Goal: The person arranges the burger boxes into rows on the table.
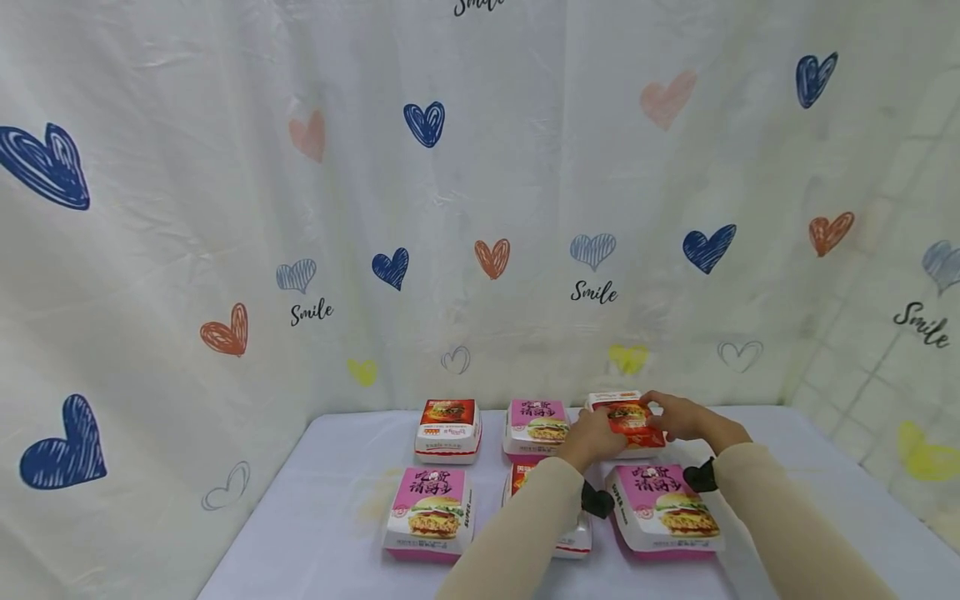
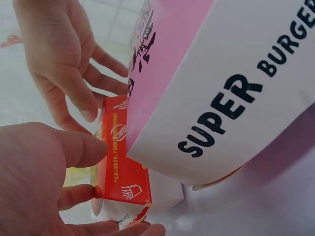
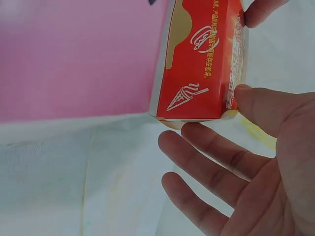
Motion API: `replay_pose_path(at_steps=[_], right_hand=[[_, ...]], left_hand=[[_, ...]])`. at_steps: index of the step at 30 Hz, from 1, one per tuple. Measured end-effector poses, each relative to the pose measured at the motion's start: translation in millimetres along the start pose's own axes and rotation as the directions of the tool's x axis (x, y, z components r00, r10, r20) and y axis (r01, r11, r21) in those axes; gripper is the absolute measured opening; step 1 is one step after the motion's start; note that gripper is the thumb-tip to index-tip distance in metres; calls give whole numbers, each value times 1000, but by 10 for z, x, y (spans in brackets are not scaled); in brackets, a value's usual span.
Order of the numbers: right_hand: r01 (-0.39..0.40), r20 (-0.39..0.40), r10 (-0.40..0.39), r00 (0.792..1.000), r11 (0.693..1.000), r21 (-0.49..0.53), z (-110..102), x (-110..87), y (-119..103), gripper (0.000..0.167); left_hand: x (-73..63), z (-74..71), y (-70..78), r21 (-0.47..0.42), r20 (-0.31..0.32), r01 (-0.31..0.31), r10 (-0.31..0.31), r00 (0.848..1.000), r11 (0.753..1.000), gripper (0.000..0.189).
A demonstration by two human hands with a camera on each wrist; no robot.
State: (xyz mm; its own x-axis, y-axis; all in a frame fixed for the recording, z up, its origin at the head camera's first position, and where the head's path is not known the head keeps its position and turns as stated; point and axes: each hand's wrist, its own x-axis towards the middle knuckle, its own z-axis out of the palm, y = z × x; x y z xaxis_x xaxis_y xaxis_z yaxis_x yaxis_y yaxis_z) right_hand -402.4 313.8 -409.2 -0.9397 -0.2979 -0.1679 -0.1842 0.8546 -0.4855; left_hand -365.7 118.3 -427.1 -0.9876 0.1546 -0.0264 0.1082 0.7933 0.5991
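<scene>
A red and white burger box [image 1: 636, 425] lies at the back right of the table, printed with a burger picture. My left hand [image 1: 592, 437] holds its left end, thumb on the upper edge and fingers along the side, as the left wrist view shows. At the opposite end my right hand [image 1: 684, 418] grips it, with the thumb [image 3: 256, 105] at the top corner and fingers against the side. Just in front of both wrists stands a pink and white burger box [image 1: 660, 512]. In the left wrist view this pink box [image 2: 211, 98] hides part of the red one.
To the left in the back row stand another pink box [image 1: 538, 425] and another red box [image 1: 448, 429]. In front are a pink box [image 1: 429, 512] and a red box [image 1: 573, 542] partly hidden by my left sleeve. A heart-printed curtain [image 1: 480, 183] hangs behind the white table [image 1: 322, 500].
</scene>
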Motion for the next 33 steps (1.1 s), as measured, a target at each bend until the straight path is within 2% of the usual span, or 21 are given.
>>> replay_pose_path(at_steps=[9, 16, 23, 28, 33], right_hand=[[-27, -12, 27, 1000, 999, -18, 36, 58, 32, 42], [13, -23, -14, 1000, 999, -38, 24, 80, 59, 41], [-41, 32, 39, 999, 997, 70, -15, 48, 0, 58], [-43, 68, 35, 997, 991, 124, -16, 55, 14, 65], [-44, 60, 37, 998, 992, 116, 12, 91, 65, 68]], left_hand=[[29, -2, -9, 29, -4, -4, 4, 1000, 1000, 54], [38, -4, 5, 42, 6, 6, -6, 1000, 999, 60], [59, 4, -10, 48, 27, 3, -5, 1000, 999, 66], [46, -8, -8, 75, 47, 3, -6, 999, 997, 68], [78, 41, -21, 93, 60, 17, -22, 998, 996, 72]])
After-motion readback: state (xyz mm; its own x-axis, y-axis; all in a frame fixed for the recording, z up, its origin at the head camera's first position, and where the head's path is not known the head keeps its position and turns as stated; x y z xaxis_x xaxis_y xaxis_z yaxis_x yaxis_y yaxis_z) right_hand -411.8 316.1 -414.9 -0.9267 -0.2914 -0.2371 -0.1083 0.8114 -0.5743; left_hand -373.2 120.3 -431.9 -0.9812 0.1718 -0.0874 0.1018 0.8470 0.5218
